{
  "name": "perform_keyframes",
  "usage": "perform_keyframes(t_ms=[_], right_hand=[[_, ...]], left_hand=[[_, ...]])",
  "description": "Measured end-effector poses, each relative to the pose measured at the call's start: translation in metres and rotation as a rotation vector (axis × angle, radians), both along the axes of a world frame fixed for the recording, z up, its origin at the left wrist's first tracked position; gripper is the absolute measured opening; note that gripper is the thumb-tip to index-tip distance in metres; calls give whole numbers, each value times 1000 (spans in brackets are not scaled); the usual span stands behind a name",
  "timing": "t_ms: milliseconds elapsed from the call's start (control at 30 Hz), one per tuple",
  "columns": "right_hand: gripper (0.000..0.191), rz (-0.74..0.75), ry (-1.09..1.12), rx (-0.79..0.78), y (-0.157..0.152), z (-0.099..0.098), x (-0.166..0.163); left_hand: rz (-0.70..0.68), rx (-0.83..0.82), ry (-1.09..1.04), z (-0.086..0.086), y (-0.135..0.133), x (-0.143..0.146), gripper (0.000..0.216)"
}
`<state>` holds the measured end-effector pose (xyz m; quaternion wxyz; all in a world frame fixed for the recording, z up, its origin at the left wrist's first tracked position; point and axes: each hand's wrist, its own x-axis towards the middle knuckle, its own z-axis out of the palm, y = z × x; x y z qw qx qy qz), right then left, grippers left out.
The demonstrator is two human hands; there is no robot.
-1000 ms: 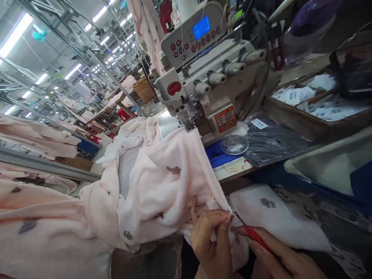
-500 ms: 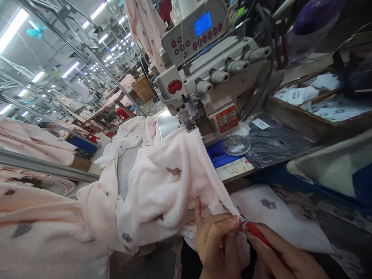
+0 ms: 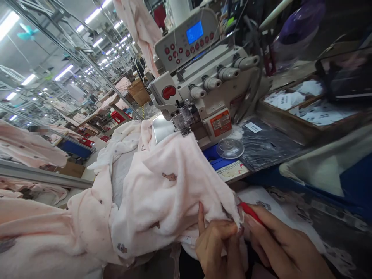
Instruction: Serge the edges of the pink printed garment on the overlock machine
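Note:
A pale pink fleece garment (image 3: 162, 186) with small printed figures lies heaped in front of the sewing machine (image 3: 200, 85), one end under its presser foot. My left hand (image 3: 217, 244) pinches the garment's near edge at the bottom of the view, fingers closed on the fabric. My right hand (image 3: 281, 248) is closed round a slim red-handled tool (image 3: 250, 212), whose tip touches the fabric edge right beside my left fingertips.
A clear plastic disc (image 3: 231, 148) and a ruler strip (image 3: 232, 169) lie on the table by the machine. Wooden trays of white labels (image 3: 308, 100) stand at the right. A bin (image 3: 328, 170) sits at the near right. More pink garments (image 3: 31, 143) hang at the left.
Both hands have shifted slightly up and left along the fabric edge; the red tool's tip has come closer to my left fingertips. The view has drifted a little.

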<state>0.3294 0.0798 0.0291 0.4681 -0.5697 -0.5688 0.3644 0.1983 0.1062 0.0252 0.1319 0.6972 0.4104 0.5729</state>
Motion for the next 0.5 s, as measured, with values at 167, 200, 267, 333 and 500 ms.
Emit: perform_keyframes(t_ms=[167,200,267,333,500], right_hand=[[31,-46,43,-78,28,33,2],[32,-121,57,-82,33,40,4],[36,-214,74,-58,43,51,9],[41,-193,63,-31,50,58,14],[43,-174,103,-73,35,47,8]], left_hand=[[44,-16,-35,-9,-3,5,20],[60,-16,-36,-13,-4,6,19],[91,-8,-52,-25,-5,9,20],[119,-9,-118,-34,-6,11,22],[100,-187,-207,-36,-12,2,21]])
